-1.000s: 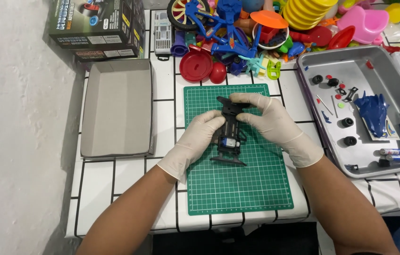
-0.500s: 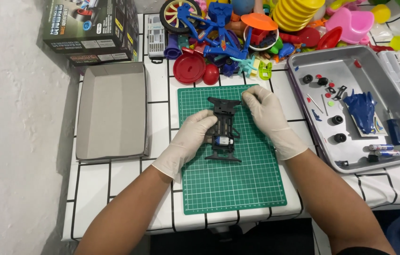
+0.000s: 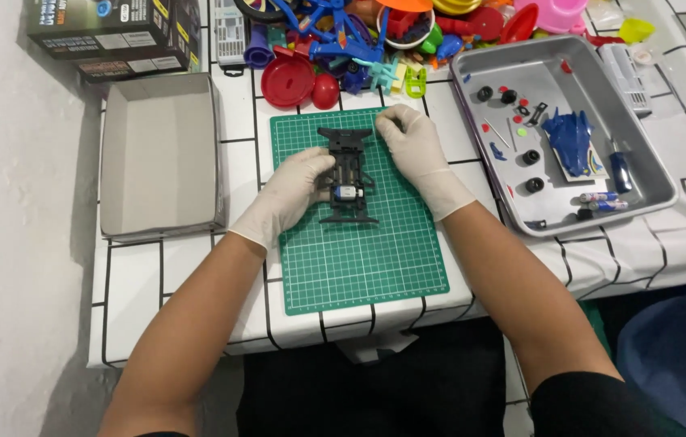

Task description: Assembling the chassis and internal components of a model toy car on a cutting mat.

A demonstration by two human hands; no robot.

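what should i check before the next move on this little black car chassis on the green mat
1. Chassis flat on the green cutting mat: ok, it lies near the mat's far end.
2. Left hand steadying it: ok, fingers touch the chassis's left side.
3. Right hand placed: ok, fingertips at the far right corner of the chassis.
4. Small silver part in the chassis middle seated: cannot tell, too small.
5. Loose parts at hand: ok, black wheels, the blue body shell and a screwdriver lie in the metal tray on the right.
6. Both hands gloved: ok.
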